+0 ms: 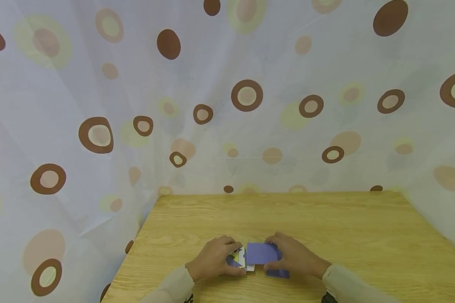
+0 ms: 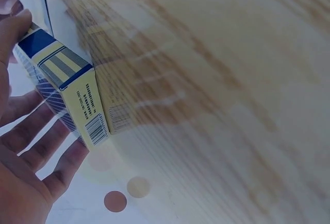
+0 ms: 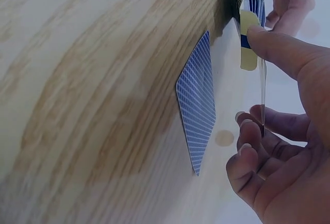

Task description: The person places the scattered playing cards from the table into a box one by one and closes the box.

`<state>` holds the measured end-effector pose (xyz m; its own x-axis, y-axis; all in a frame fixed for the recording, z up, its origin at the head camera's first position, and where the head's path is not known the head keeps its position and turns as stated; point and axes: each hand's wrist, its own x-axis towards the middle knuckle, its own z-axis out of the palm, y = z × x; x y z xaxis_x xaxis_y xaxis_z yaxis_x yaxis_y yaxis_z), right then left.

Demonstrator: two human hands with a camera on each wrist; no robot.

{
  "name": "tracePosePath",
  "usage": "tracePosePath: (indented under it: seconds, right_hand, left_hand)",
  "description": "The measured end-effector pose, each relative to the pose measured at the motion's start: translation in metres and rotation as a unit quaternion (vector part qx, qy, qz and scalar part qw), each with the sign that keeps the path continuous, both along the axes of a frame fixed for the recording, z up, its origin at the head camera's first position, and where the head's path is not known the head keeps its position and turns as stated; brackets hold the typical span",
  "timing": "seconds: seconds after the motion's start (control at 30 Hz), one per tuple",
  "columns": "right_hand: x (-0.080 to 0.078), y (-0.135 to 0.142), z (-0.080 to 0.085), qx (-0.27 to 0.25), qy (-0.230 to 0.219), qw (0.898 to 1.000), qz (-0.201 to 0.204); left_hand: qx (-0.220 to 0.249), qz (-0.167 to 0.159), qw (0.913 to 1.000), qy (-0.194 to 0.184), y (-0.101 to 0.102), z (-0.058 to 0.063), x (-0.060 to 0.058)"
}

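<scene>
My left hand [image 1: 217, 259] grips a blue and cream playing-card box [image 2: 86, 112], thumb on one side and fingers on the other. The box's barcode end faces the left wrist camera. Its other end, with a cream flap [image 3: 249, 56], points towards my right hand [image 1: 297, 256]. That hand holds a blue playing card [image 1: 260, 253] between thumb and fingers, right beside the box; the card looks nearly edge-on in the right wrist view. The right thumb overlaps the flap there, and whether it touches is unclear. A second blue-backed card [image 3: 198, 98] lies on the table under the right hand.
The wooden table [image 1: 288, 214] extends behind and to both sides of the hands. A white sheet with brown and yellow circles [image 1: 220, 139] hangs along the table's back and sides. A small white piece [image 1: 250, 267] shows between the hands.
</scene>
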<state>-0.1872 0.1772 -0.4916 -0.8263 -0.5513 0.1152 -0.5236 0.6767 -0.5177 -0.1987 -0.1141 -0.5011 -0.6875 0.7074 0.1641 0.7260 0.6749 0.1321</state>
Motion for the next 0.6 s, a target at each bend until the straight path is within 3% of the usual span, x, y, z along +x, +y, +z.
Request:
tracePosePath:
  seconds: [0.37,0.6]
  right_hand:
    - [0.0037,-0.0037,-0.0008,-0.008,-0.005,1.000,0.010]
    - [0.0048,-0.0047,-0.0037,-0.022,-0.021,0.999,0.027]
  left_hand:
    - [0.001,-0.004,0.9999,0.014,-0.0002,-0.0008,-0.0010]
    - [0.001,-0.001,1.0000,0.004,0.0000,-0.0011,-0.0003]
